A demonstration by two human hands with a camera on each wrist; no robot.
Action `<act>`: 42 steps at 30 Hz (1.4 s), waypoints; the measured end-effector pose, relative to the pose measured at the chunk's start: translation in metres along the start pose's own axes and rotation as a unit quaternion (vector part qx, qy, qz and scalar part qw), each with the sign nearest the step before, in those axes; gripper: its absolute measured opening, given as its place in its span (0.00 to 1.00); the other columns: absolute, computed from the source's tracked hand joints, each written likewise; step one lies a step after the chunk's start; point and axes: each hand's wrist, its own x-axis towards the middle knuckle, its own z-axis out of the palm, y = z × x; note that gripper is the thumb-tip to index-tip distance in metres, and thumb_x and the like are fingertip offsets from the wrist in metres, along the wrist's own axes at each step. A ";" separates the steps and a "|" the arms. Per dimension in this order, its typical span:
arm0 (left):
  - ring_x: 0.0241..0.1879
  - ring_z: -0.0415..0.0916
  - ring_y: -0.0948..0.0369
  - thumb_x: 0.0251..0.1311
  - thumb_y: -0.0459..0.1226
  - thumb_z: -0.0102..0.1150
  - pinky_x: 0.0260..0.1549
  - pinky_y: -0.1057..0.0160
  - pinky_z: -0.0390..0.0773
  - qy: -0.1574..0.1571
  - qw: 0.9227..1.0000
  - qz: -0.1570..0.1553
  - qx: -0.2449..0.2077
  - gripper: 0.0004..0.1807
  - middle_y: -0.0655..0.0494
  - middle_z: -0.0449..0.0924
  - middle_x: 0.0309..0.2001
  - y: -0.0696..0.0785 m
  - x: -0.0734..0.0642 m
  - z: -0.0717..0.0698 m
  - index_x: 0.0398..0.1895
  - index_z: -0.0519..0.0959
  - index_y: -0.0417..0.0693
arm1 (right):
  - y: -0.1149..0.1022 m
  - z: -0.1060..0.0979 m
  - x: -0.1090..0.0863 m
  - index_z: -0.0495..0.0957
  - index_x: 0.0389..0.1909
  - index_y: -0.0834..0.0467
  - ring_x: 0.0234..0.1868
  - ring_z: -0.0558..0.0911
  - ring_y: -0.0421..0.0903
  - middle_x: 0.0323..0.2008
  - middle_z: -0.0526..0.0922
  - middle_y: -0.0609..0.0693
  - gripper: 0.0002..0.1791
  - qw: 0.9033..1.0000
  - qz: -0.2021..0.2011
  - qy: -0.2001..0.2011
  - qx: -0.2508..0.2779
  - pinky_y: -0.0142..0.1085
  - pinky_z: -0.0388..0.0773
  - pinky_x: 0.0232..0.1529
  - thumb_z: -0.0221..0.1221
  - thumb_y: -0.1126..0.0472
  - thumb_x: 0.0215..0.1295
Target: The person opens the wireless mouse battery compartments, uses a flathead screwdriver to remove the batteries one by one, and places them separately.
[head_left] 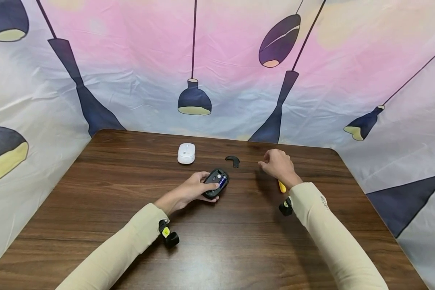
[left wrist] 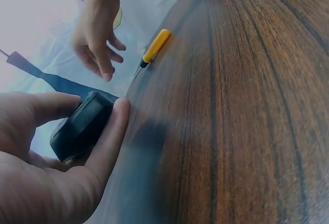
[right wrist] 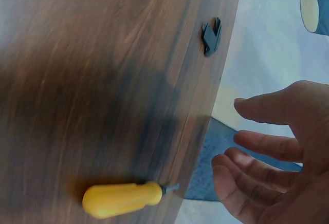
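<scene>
My left hand (head_left: 192,188) grips a black computer mouse (head_left: 211,191), its underside turned up. A blue battery (head_left: 222,181) sits in the mouse's uncovered compartment, with my thumb close beside it. In the left wrist view the mouse (left wrist: 85,124) shows edge-on between thumb and fingers. My right hand (head_left: 278,164) hangs above the table with loosely bent fingers and nothing in them. Below it lies a screwdriver (right wrist: 123,198) with a yellow handle, partly hidden by the wrist in the head view. A black battery cover (head_left: 233,160) lies on the table between both hands, farther back.
A white mouse (head_left: 186,153) stands on the wooden table (head_left: 224,249), behind the left hand. Beyond the table's far edge hangs a printed cloth (head_left: 141,92) with lamp shapes. Each wrist wears a small black camera.
</scene>
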 end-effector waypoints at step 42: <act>0.47 0.81 0.48 0.67 0.27 0.60 0.48 0.59 0.87 0.065 0.998 0.006 -0.021 0.27 0.31 0.71 0.57 0.000 0.007 0.000 0.65 0.63 0.25 | 0.062 0.002 -0.032 0.78 0.48 0.73 0.28 0.85 0.50 0.36 0.81 0.62 0.19 0.980 0.130 -0.142 0.053 0.37 0.88 0.27 0.61 0.58 0.72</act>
